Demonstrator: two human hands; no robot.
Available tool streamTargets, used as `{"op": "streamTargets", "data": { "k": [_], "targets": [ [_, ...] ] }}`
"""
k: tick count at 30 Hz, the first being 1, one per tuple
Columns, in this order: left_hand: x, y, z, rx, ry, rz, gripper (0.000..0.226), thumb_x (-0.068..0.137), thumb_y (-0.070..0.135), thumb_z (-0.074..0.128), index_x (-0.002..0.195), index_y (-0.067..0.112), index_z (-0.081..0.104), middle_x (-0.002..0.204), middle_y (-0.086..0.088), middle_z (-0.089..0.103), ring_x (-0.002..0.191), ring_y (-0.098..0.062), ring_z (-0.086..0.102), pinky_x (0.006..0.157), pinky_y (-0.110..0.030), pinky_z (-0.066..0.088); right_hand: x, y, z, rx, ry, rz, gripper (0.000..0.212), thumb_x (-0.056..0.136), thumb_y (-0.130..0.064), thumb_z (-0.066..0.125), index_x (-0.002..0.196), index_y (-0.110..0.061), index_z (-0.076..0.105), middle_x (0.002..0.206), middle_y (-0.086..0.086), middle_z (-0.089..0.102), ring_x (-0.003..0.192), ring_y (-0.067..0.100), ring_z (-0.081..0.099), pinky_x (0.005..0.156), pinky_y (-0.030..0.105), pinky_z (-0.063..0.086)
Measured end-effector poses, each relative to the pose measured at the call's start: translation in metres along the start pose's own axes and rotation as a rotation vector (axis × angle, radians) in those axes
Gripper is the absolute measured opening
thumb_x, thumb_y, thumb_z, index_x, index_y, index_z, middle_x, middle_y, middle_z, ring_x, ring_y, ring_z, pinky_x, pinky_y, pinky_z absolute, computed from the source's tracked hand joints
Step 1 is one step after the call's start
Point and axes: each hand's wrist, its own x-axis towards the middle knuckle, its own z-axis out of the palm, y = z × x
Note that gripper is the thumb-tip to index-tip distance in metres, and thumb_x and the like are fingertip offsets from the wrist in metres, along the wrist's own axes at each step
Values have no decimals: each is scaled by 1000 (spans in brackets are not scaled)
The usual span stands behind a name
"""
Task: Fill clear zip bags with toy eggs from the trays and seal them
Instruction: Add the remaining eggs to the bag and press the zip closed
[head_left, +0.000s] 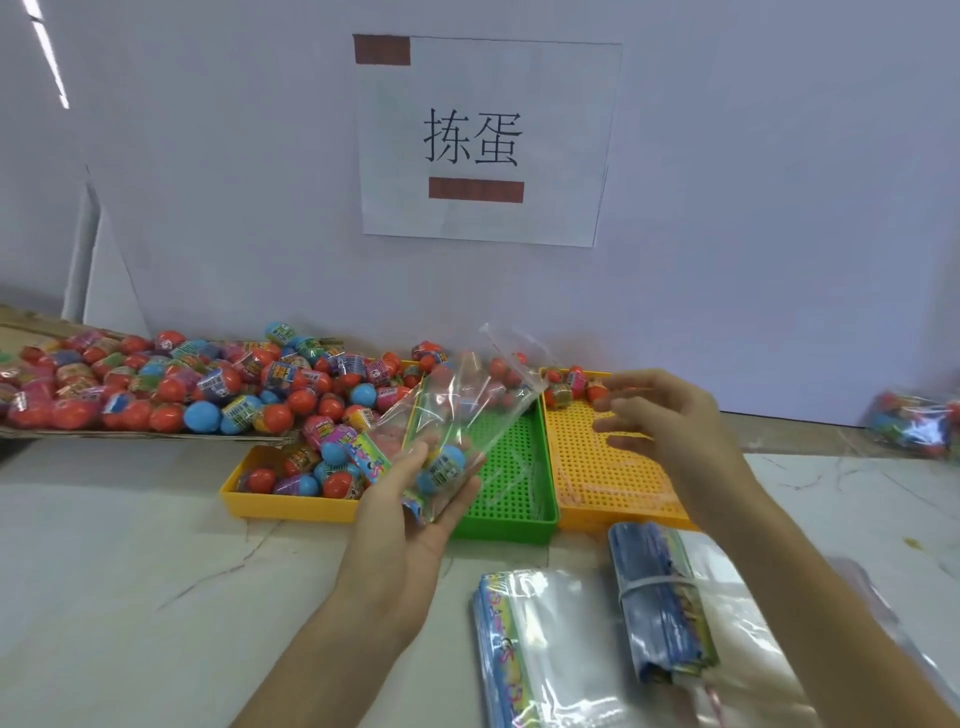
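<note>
L hand (410, 514): palm up, thumb and fingers curled round the lower end of a clear zip bag (467, 405), grasping it.
Zip bag: held above the table, over the gap between the left yellow tray and the green tray; mouth tilted up and away toward the wall, looks open.
Inside bag: blue egg (441, 467) with a printed band, at the bottom, w/ a colourful printed card beside it.
R hand (670, 421): over the right yellow tray, fingers spread and relaxed, motion-blurred, grasping nothing; apart from the bag.
Left yellow tray (270, 506): holds mixed red, blue, pink eggs.
Green tray (514, 525): between the 2 yellow ones, touching the right one; few eggs at its far end, seen through the bag.
Right yellow tray (613, 467): a few eggs (571, 387) at the far end only.
Egg heap (156, 384): on a cardboard sheet (156, 439), left, by the wall.
Empty bags (545, 649): flat stack, near edge of table (130, 571).
Banded bundle (660, 597): just right of that stack, on more clear bags.
Filled bag (914, 421): far right, by the wall.
Paper sign (483, 140): on the wall, above the trays.
</note>
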Motion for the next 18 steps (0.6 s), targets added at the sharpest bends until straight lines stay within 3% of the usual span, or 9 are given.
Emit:
{"op": "streamTargets", "data": {
  "k": [5, 9, 15, 18],
  "targets": [
    [1, 5, -1, -4, 19, 12, 23, 97, 15, 63, 119, 9, 70, 127, -12, 70, 100, -29, 75, 76, -34, 64, 70, 34, 20, -620, 8, -85, 23, 91, -11, 66, 112, -21, 67, 103, -4, 69, 88, 14, 66, 68, 29, 54],
    [1, 5, 0, -21, 15, 12, 35, 86, 10, 71, 120, 4, 67, 120, -14, 73, 101, -29, 75, 80, -37, 63, 102, 61, 32, -811, -126, -161, 37, 88, -8, 68, 124, -11, 66, 114, 5, 70, 106, 23, 64, 92, 33, 50],
    [3, 0, -1, 16, -9, 6, 45, 79, 2, 72, 123, 1, 65, 116, -12, 75, 103, -25, 74, 93, -39, 54, 101, 62, 33, -936, -202, -210, 22, 90, -16, 69, 112, -14, 68, 94, -2, 63, 95, 22, 64, 74, 28, 41],
    [1, -1, -2, 39, -45, 9, 46, 75, 4, 73, 121, 2, 68, 109, -8, 77, 100, -22, 75, 91, -37, 54, 73, 40, 24, -738, -174, -208, 16, 97, -27, 65, 104, -13, 70, 78, -2, 60, 76, 14, 56, 67, 31, 43]
  ]
}}
